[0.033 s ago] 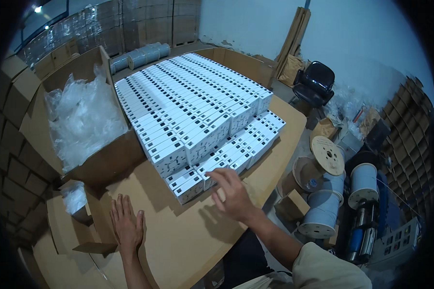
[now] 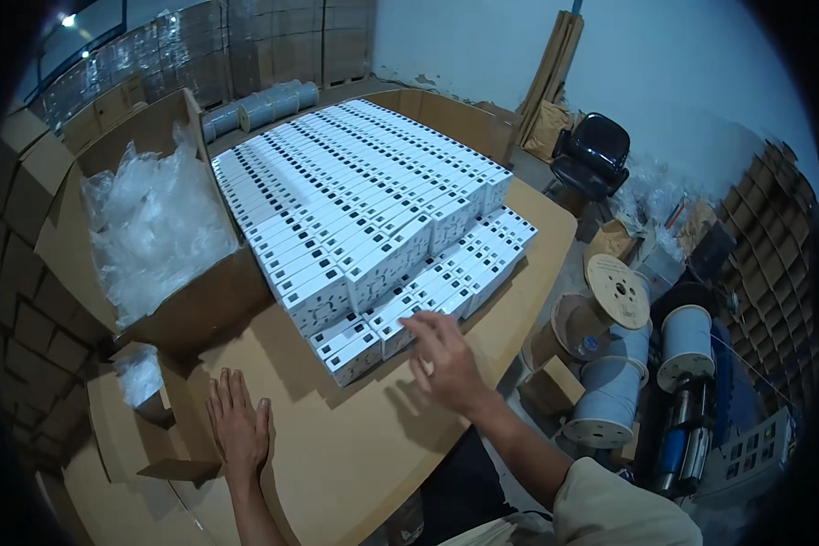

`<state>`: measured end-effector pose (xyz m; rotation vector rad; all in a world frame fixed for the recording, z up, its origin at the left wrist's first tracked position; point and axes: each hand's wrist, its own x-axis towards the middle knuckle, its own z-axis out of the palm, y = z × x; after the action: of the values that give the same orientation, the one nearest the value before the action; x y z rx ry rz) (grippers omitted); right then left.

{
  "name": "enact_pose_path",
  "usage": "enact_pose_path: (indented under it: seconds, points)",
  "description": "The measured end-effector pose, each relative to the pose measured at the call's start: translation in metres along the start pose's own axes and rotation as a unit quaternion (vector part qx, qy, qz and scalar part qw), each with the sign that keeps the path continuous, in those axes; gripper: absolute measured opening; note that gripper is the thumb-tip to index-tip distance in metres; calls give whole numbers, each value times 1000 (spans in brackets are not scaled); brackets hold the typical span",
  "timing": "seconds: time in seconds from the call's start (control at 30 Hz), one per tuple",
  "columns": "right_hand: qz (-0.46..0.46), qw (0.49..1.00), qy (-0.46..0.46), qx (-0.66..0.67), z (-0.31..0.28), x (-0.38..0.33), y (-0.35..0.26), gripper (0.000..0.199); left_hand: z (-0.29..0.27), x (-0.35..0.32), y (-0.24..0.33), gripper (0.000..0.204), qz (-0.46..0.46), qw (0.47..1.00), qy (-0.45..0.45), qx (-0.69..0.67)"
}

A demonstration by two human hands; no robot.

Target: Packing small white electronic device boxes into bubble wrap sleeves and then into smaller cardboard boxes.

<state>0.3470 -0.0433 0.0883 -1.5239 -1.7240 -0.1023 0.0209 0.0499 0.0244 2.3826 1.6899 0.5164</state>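
Broadly, a tan tabletop (image 2: pixel 355 455) fills the middle of the view, its near edge running out of sight at the bottom and much of its surface covered. On it stands a stack of slim white boxes (image 2: pixel 364 196) with dark square marks along their tops; a lower tier shows only at the front, the rest of it hidden beneath the upper one, and the far rows are too small to tell apart. To the left sits a large open carton (image 2: pixel 196 296) heaped with crumpled clear plastic (image 2: pixel 159 227), which hides its bottom. Off the right side, a black chair (image 2: pixel 594 159) and several spools (image 2: pixel 601 400) overlap one another before the lens's dark rim swallows the edge. Nearer, a small open carton (image 2: pixel 109 432) holds a bundle of clear film (image 2: pixel 139 375), its inner floor partly hidden by its own walls. Smallest come the hands: the left hand (image 2: pixel 237 426) lies flat, fingers extended, on the tabletop just beside the small carton; the right hand (image 2: pixel 444 364) is loosely open with bent fingers, seemingly empty, close to the stack's front lower tier. Its palm is turned away, and whether the fingertips (image 2: pixel 408 322) touch a box cannot be made out.
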Motion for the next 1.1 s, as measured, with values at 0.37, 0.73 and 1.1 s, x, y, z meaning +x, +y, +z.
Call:
enact_pose_path:
  seconds: [0.37,0.73,1.1]
  points:
    - [31,983,59,-169,-16,-27,78,41,-4,5,9,64,-27,999,-28,15]
    - [7,982,28,-189,-31,-31,75,41,1,4,5,63,-16,1000,-18,11]
    - [-32,992,-103,-72,-32,-15,11,43,-12,-1,15,38,15,984,87,-154]
